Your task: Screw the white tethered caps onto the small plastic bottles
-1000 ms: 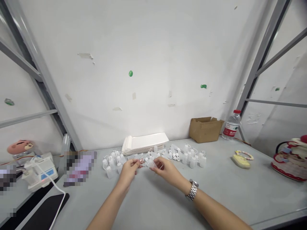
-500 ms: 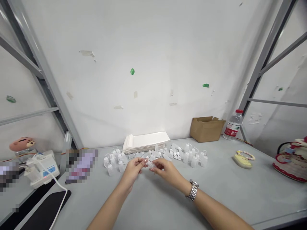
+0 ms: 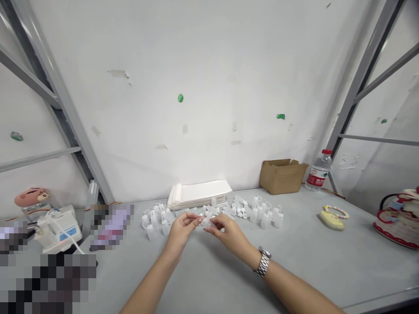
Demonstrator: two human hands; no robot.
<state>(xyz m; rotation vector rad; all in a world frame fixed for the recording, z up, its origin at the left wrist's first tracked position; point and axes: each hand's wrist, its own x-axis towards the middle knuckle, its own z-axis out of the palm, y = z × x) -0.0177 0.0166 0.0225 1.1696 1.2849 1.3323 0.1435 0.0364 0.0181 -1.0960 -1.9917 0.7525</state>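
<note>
Between my two hands, just above the grey table, is a small translucent plastic bottle (image 3: 207, 222), partly covered by fingers. My left hand (image 3: 182, 230) pinches its left end, near what looks like the cap. Thumb and fingers of my right hand (image 3: 226, 232) close on the bottle from the right. Behind the hands lies a heap of loose white caps and clear bottle parts (image 3: 242, 211). Several small bottles with white caps (image 3: 155, 217) stand to the left, and another group of capped bottles (image 3: 266, 213) stands to the right.
A stack of white sheets or envelopes (image 3: 199, 192) lies against the wall. At the back right are a cardboard box (image 3: 283, 176) and a water bottle (image 3: 318, 172). A yellow pouch with a beaded loop (image 3: 331, 220) lies at right; a white power adapter (image 3: 59, 229) sits at left.
Both hands have stayed in nearly the same place, still holding the small bottle, with slight shifts of the fingers. A blurred-out patch now covers the lower left corner.
</note>
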